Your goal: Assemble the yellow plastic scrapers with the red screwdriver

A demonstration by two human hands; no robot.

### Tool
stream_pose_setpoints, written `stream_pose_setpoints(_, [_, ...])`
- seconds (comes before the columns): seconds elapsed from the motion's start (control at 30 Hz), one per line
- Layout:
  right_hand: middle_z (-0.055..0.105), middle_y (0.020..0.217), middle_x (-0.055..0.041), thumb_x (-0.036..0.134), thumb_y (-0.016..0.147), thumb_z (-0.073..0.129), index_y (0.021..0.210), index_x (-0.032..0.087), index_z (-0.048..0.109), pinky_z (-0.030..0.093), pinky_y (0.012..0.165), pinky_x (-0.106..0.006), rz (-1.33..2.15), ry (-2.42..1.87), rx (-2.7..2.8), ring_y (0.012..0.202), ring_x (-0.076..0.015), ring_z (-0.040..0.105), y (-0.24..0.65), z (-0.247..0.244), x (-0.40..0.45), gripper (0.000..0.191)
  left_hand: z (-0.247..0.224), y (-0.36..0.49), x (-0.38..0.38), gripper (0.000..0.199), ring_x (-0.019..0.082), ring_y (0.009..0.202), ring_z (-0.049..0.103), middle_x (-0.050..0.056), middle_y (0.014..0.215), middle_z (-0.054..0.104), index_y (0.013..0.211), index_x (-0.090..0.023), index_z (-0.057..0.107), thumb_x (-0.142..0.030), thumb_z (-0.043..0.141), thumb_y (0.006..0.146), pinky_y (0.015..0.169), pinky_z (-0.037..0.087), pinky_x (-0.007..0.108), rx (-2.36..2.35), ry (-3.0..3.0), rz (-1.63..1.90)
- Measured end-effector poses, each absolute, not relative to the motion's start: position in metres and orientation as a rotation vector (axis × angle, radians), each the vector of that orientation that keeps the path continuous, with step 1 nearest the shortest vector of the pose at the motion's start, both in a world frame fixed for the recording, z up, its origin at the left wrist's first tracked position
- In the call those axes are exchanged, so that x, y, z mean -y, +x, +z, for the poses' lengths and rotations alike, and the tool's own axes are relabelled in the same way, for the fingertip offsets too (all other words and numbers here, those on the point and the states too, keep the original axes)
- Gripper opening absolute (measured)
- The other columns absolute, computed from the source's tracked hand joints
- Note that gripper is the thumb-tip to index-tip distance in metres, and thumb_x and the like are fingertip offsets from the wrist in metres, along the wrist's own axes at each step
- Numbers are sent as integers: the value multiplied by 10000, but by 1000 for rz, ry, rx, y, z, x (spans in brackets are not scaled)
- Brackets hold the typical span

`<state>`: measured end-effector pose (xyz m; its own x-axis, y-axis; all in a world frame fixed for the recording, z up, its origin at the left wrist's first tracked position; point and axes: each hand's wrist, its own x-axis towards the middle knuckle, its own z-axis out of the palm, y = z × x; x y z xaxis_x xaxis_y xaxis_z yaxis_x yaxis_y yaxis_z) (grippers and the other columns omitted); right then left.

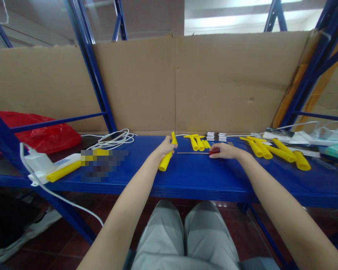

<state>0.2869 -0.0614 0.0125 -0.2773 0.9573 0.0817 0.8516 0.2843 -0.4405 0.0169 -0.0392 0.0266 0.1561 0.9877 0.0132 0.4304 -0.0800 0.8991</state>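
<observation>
My left hand point(166, 146) is wrapped round a yellow tapered piece point(165, 161), which is tilted above the blue shelf point(197, 176). To the right, my right hand point(222, 150) is closed on the red handle of a screwdriver point(193, 153); its long thin shaft points left, toward my left hand. Behind the shaft lie a few yellow T-shaped pieces point(195, 142) and a stack of small white and dark items point(216, 136). Several more yellow pieces point(281, 153) lie to the right of my right hand.
A cardboard sheet point(228, 82) stands along the back. At left are coiled white cable point(121, 138), a white power strip point(67, 161) and a red bag point(45, 131). Blue posts point(94, 75) rise at the sides. Papers point(293, 137) lie at the right.
</observation>
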Motion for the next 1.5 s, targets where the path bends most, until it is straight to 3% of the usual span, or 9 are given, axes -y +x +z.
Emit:
stream_pose_setpoints(0.17, [693,880,-63,275,694,654,858,178,617,497,738,-295,399,-1635,2200,807,-189,638,285,12,63,195,26,17,37,391,74,346,398,-79,516,435,1134,-194,355,-64,503,797,395,329,174,-1357,1618,895])
stream_pose_setpoints(0.47, [674,895,-97,214,795,522,910,155,618,471,733,-319,-196,-1285,2104,809,-198,621,268,11,58,161,23,18,37,342,60,406,457,-35,650,527,1055,-212,379,-64,517,779,385,351,158,-952,1507,869])
stream_pose_setpoints(0.7, [671,881,-98,305,864,491,947,179,613,425,754,-350,-450,-982,2220,865,-222,606,221,-1,65,194,19,31,43,312,55,410,467,-37,663,523,1016,-202,403,-81,551,769,372,365,158,-783,1479,800])
stream_pose_setpoints(0.97, [673,894,-80,270,869,477,932,192,617,425,760,-329,-268,-937,2208,854,-200,601,214,-5,69,173,17,38,50,280,47,386,450,-61,605,490,978,-208,401,-122,575,776,348,346,140,-714,1490,752])
stream_pose_setpoints(1.17, [647,765,-41,317,844,486,833,191,617,436,658,-280,-30,-1016,2133,676,-154,565,212,-3,72,181,21,41,55,297,50,369,441,-71,582,476,1005,-205,392,-114,567,784,350,350,150,-769,1468,741])
stream_pose_setpoints(1.5, [594,636,-22,341,721,521,699,180,579,412,556,-251,85,-1172,1796,569,-129,514,240,11,61,173,23,39,55,280,35,388,446,-24,720,547,1026,-197,388,-76,511,806,339,332,150,-712,1420,761])
